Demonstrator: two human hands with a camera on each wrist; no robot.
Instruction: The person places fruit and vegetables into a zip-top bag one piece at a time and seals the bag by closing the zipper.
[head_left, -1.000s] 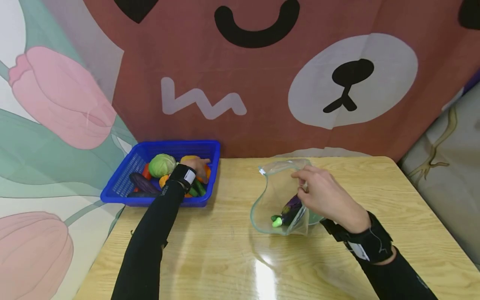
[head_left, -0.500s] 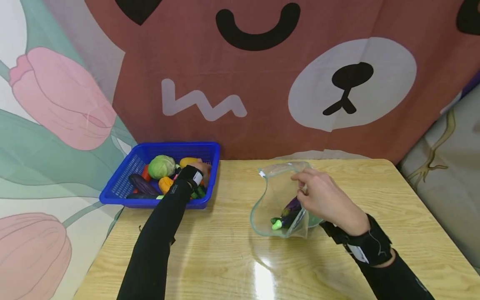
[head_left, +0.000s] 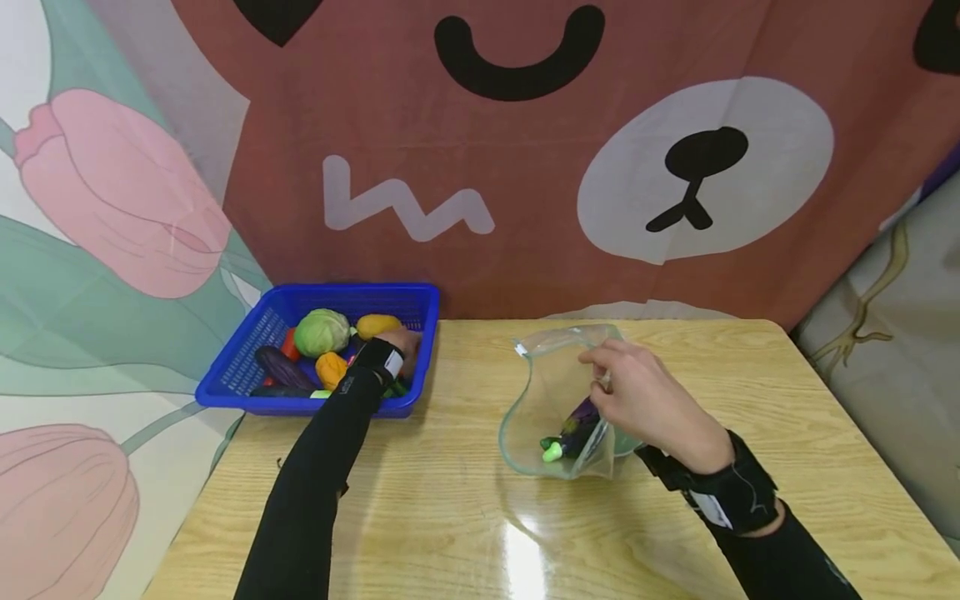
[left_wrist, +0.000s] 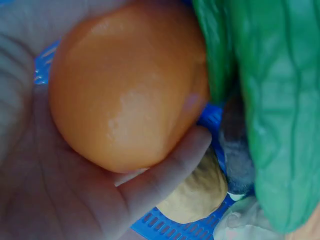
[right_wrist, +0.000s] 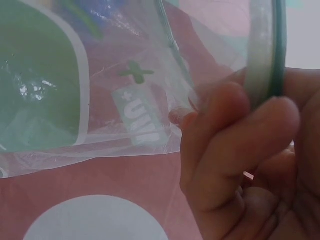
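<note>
Inside the blue basket (head_left: 232,392), my left hand (head_left: 406,343) curls round a smooth, rounded orange vegetable (left_wrist: 130,90). A ridged green cucumber (left_wrist: 272,115) lies beside it in the left wrist view, with a mustard-coloured vegetable (left_wrist: 195,192) below the fingers. At the right of the table, my right hand (head_left: 656,396) pinches the upper edge of a clear zip bag (head_left: 536,408) between thumb and fingers. The bag's mouth gapes toward the left. In it lies a dark purple eggplant (head_left: 581,423) with a light green end. Printing shows on the bag (right_wrist: 135,110) in the right wrist view.
A green cabbage (head_left: 322,333), a yellow vegetable (head_left: 377,325), an orange-yellow one (head_left: 330,369) and a long eggplant (head_left: 283,367) share the basket. The wooden table (head_left: 442,500) meets a printed cloth backdrop (head_left: 510,275) behind.
My left hand has moved slightly right and down inside the basket, uncovering the yellow and orange-yellow vegetables. My right hand still holds the bag, nearly unmoved.
</note>
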